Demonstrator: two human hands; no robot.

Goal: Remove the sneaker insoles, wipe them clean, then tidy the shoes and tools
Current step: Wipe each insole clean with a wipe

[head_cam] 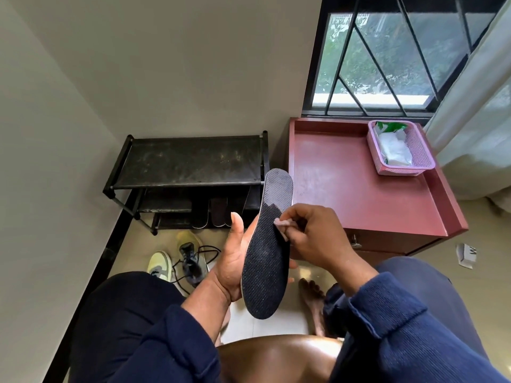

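Left hand (231,265) cupped under the dark insole (266,246), thumb straight up along its left edge, fingers wrapped behind and mostly hidden, only tips peeking out on the right side. Right hand (315,236) curled tight, fingers pinching a small pinkish wipe (282,225) and pressing it against the insole's right edge, around mid-length. Insole held upright and slightly tilted, heel end down near the wrists, toe end up, overlapping the corner of the red cabinet (345,194). Toe portion lighter and greyer, lower part dark and finely textured.

Hard to make out: how much of the wipe is bunched inside the fist, just a folded corner showing. Left palm covered by the insole. Bare foot (312,302) partly cut off behind the right sleeve (387,313).

Down on the floor to the left of the hands, two sneakers (177,261), a pale yellow-green one and a darker one with loose black laces, well below the held insole. Behind them, black shoe rack (190,161), with what look like more insoles (213,214) leaning on its lower shelf, details dim. On the cabinet's far right corner, pink basket (401,147) with a pack of wipes (394,146), well apart from both hands.
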